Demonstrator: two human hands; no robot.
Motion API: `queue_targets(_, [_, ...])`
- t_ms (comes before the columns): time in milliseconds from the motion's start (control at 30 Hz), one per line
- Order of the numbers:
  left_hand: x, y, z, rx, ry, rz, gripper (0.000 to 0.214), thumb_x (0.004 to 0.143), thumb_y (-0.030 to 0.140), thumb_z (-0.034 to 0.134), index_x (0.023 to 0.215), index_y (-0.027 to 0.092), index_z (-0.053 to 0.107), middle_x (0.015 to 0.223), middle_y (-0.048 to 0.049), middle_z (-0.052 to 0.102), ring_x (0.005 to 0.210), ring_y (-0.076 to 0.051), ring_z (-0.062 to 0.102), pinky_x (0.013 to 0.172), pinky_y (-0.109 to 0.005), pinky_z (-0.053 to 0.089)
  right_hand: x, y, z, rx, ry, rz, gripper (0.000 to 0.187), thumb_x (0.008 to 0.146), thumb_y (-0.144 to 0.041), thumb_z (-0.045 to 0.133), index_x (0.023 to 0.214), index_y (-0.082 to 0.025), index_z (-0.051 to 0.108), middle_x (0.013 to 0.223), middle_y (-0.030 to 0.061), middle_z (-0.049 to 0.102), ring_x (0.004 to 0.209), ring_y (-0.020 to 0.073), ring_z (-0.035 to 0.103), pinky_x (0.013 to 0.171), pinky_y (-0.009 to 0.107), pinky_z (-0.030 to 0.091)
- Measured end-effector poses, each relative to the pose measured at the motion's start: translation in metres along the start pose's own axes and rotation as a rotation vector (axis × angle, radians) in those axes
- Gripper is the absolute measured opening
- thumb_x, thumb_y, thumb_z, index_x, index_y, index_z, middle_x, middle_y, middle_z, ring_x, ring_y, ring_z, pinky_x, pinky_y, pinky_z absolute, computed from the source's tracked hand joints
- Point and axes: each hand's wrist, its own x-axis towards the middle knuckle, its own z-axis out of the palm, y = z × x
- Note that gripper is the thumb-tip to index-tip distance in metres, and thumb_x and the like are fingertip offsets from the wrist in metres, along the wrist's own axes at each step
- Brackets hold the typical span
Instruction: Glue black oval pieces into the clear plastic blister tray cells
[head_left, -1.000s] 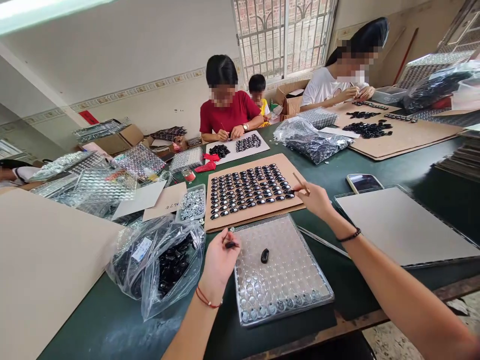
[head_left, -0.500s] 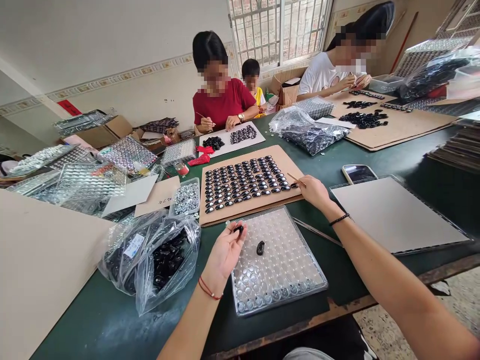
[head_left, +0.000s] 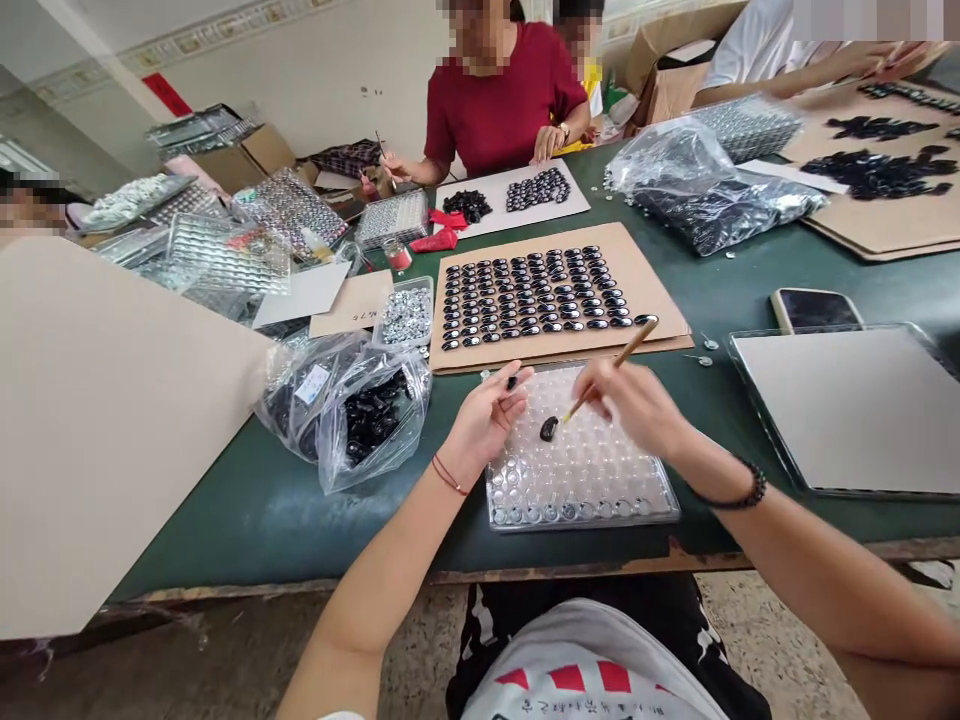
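My left hand (head_left: 487, 420) is at the left edge of a clear plastic tray (head_left: 577, 515) with round dimples, holding a small shiny black piece (head_left: 512, 382) at its fingertips. Over the tray, my right hand (head_left: 637, 405) grips a thin wooden stick (head_left: 619, 358) that slants down to a pale yellow tip. That tip is close beside another glossy, curved black piece (head_left: 549, 429) lying on the tray; whether they touch, I cannot tell. Beyond the tray, a brown cardboard sheet (head_left: 652, 290) bears rows of similar black pieces (head_left: 536, 295).
An open plastic bag (head_left: 405, 440) of black pieces and a clear box (head_left: 409, 312) of small silvery parts stand left. On the right are a phone (head_left: 816, 310) and a board-covered tray (head_left: 847, 410). Across the table, a person in a red shirt (head_left: 506, 100) holds a thin stick.
My right hand has come from the cardboard's near right corner to above the tray, stick tip now down by the loose black piece. My left hand keeps its piece. The view has tilted downward.
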Motion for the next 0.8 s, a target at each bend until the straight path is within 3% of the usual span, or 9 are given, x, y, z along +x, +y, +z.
queue_targets(67, [0.0,0.0,0.001,-0.045,-0.007,-0.02,0.026,0.077,0.0,0.043,0.092,0.012,0.06,0.07,-0.0018,0.06,0.04,-0.001,0.045,0.037,-0.012,0.039,-0.013,-0.015,0.026,-0.038,-0.295,-0.037,0.035,0.091,-0.033,0.033,0.077,-0.014,0.058,0.06,0.0,0.051,0.052,0.008,0.045,0.051,0.021,0.037])
queue_targets(133, [-0.001,0.001,0.003,-0.095,0.004,-0.031,0.02,0.078,0.003,0.042,0.084,0.013,0.059,0.055,0.003,0.049,0.032,-0.001,0.033,0.03,-0.012,0.026,-0.022,-0.023,0.042,-0.085,-0.497,-0.106,0.026,0.09,-0.026,0.037,0.085,-0.014,0.059,0.072,0.0026,0.058,0.062,0.0095,0.051,0.059,0.022,0.04])
queue_targets(233, [-0.003,0.003,0.005,-0.122,0.046,0.022,0.016,0.079,0.008,0.042,0.075,0.013,0.056,0.05,0.0046,0.043,0.03,-0.001,0.028,0.029,-0.013,0.019,-0.027,-0.025,0.051,-0.095,-0.622,-0.21,0.023,0.09,-0.021,0.039,0.097,-0.014,0.06,0.088,0.006,0.062,0.08,0.012,0.055,0.071,0.024,0.043])
queue_targets(367, [-0.005,0.007,0.005,-0.098,0.101,0.044,0.007,0.079,0.013,0.05,0.079,0.013,0.057,0.068,-0.0017,0.059,0.042,-0.003,0.047,0.037,-0.013,0.034,-0.029,-0.022,0.054,-0.11,-0.696,-0.243,0.025,0.09,-0.023,0.039,0.102,-0.014,0.06,0.091,0.0076,0.063,0.085,0.0139,0.057,0.074,0.027,0.044])
queue_targets(467, [-0.005,0.009,0.003,-0.104,0.091,-0.04,0.009,0.081,0.018,0.048,0.082,0.013,0.057,0.074,-0.0035,0.06,0.052,-0.006,0.054,0.042,-0.014,0.039,-0.028,-0.023,0.054,-0.081,-0.674,-0.241,0.023,0.089,-0.022,0.04,0.1,-0.016,0.06,0.089,0.0063,0.063,0.082,0.0136,0.057,0.072,0.027,0.044])
queue_targets(600, [-0.006,0.01,0.001,-0.019,-0.076,-0.072,0.012,0.08,0.024,0.05,0.078,0.014,0.055,0.054,0.0041,0.044,0.038,-0.002,0.035,0.033,-0.012,0.024,-0.021,-0.021,0.041,-0.078,-0.441,-0.189,0.017,0.088,-0.021,0.042,0.084,-0.018,0.058,0.076,0.0027,0.059,0.07,0.0123,0.054,0.066,0.026,0.043])
queue_targets(700, [-0.012,0.01,0.005,0.376,-0.114,0.059,0.014,0.078,0.029,0.053,0.078,0.015,0.057,0.047,0.008,0.03,0.035,-0.003,0.021,0.034,-0.014,0.018,-0.013,-0.013,0.027,-0.181,-0.252,-0.159,0.013,0.088,-0.021,0.041,0.084,-0.018,0.053,0.074,0.0028,0.055,0.068,0.0129,0.051,0.062,0.026,0.041])
queue_targets(800, [-0.021,0.007,0.012,0.938,-0.102,0.333,0.019,0.077,0.032,0.053,0.086,0.018,0.062,0.052,0.0037,0.044,0.043,-0.007,0.035,0.043,-0.019,0.028,-0.007,-0.002,0.019,-0.304,-0.126,-0.178,0.011,0.088,-0.02,0.04,0.083,-0.017,0.05,0.074,0.003,0.053,0.065,0.0129,0.049,0.059,0.025,0.039])
